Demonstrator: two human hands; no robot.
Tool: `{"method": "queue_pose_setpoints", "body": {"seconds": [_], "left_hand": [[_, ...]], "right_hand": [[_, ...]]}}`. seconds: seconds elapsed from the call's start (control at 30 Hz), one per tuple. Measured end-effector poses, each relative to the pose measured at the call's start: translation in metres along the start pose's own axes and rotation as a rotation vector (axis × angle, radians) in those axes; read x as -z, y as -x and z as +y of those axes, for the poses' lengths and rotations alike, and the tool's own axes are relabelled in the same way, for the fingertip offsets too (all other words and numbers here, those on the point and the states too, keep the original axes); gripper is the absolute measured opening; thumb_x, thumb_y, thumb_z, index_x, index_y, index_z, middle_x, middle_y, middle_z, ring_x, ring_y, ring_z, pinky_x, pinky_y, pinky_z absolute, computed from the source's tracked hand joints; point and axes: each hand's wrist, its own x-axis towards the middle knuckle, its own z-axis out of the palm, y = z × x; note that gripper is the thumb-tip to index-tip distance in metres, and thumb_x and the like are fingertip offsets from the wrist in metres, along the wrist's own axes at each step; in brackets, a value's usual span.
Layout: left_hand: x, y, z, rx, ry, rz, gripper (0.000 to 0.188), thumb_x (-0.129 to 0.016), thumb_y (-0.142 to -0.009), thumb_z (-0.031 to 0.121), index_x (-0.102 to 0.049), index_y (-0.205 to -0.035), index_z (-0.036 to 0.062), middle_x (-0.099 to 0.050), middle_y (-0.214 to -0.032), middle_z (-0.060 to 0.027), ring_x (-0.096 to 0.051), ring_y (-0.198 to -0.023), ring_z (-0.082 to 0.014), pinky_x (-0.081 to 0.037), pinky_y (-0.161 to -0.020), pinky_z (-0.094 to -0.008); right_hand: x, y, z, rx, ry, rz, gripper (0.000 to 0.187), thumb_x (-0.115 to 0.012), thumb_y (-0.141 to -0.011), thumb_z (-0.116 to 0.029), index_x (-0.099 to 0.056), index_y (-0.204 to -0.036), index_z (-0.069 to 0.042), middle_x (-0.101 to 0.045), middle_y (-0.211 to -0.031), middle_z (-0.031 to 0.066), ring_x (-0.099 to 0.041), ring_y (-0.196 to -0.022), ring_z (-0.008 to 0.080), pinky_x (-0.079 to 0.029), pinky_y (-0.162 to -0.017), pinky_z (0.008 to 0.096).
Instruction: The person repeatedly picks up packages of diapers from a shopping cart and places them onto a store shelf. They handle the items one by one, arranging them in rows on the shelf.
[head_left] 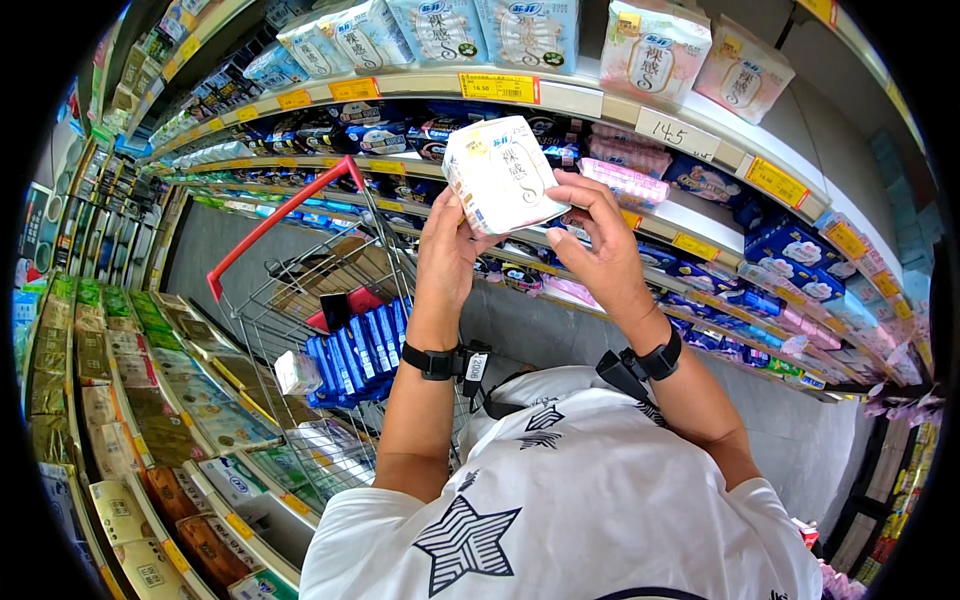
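A white, boxy soft pack of sanitary pads (506, 178) is held up in front of the shelves, its printed front tilted toward me. My left hand (447, 240) grips it at the lower left corner. On the other side, the fingers of my right hand (605, 245) curl over the pack's lower right corner, with the thumb below it. Similar light blue packs (437, 32) and pale pink packs (655, 50) stand on the upper shelf beyond my hands. Each wrist wears a black band with a small device.
A wire shopping cart with a red handle (283, 222) stands at my left, holding several blue packs (365, 345), a phone (336, 309) and a cardboard piece (325, 275). Shelves with yellow price tags (498, 88) curve across the front. Tissue packs (130, 515) fill a low display at lower left.
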Motion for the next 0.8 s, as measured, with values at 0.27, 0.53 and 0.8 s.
{"method": "queue_pose_setpoints", "body": {"seconds": [0.27, 0.53, 0.8], "left_hand": [[-0.008, 0.001, 0.006, -0.050, -0.032, 0.215, 0.032, -0.051, -0.106, 0.022, -0.043, -0.132, 0.0046, -0.060, -0.128, -0.0167, -0.065, -0.116, -0.0280, -0.059, -0.090, -0.0468], [-0.003, 0.001, 0.004, -0.027, 0.021, 0.117, 0.048, -0.046, -0.107, 0.041, -0.045, -0.140, 0.0063, -0.059, -0.134, -0.0167, -0.062, -0.120, -0.0291, -0.055, -0.095, -0.0474], [0.000, 0.004, 0.007, 0.154, 0.258, -0.060, 0.072, -0.039, -0.102, 0.061, -0.041, -0.150, 0.0075, -0.055, -0.144, -0.0155, -0.057, -0.128, -0.0293, -0.049, -0.104, -0.0482]], "right_hand": [[-0.010, -0.003, -0.001, 0.084, 0.001, 0.053, 0.037, -0.069, -0.084, -0.003, -0.062, -0.120, -0.002, -0.058, -0.132, 0.0132, -0.060, -0.117, 0.0231, -0.048, -0.101, 0.0336], [-0.008, -0.005, -0.005, 0.165, 0.199, 0.009, 0.034, -0.068, -0.081, 0.000, -0.064, -0.115, -0.003, -0.063, -0.129, 0.0136, -0.061, -0.118, 0.0295, -0.048, -0.101, 0.0377], [-0.033, -0.005, -0.023, 0.321, 0.332, -0.117, 0.034, -0.069, -0.077, 0.002, -0.067, -0.110, -0.005, -0.063, -0.129, 0.0109, -0.060, -0.119, 0.0333, -0.049, -0.101, 0.0413]]}}
